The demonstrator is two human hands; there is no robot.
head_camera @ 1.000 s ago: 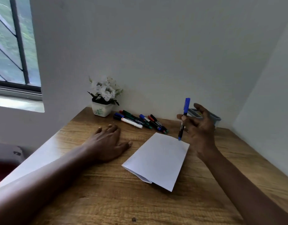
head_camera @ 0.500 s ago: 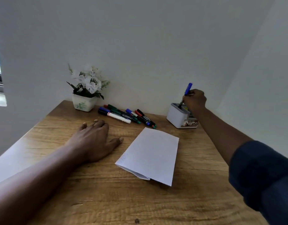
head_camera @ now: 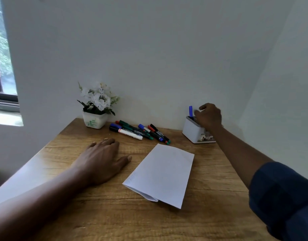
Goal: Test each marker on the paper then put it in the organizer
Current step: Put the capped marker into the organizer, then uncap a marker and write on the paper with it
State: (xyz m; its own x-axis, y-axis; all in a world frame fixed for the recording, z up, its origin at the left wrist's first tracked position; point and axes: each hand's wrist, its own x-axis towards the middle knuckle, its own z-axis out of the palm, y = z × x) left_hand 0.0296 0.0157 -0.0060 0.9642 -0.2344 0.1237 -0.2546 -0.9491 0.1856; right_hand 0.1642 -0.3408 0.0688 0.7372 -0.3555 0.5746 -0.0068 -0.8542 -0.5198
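A blue-capped marker [head_camera: 190, 111] stands upright in the white organizer [head_camera: 193, 132] at the back right of the wooden desk. My right hand [head_camera: 209, 116] hovers just right of the marker and over the organizer, fingers loosely curled, with a small gap to the marker. My left hand [head_camera: 102, 160] rests flat on the desk, left of the folded white paper [head_camera: 162, 173]. Several markers [head_camera: 139, 132] with blue, green, red and black caps lie in a heap by the back wall.
A white pot of white flowers [head_camera: 96, 108] stands at the back left corner of the desk [head_camera: 115, 220]. Walls close the desk in behind and to the right. A window is at the far left.
My right hand carried the blue marker from above the paper to the organizer, set it inside and let it go. The left hand stayed flat on the desk.
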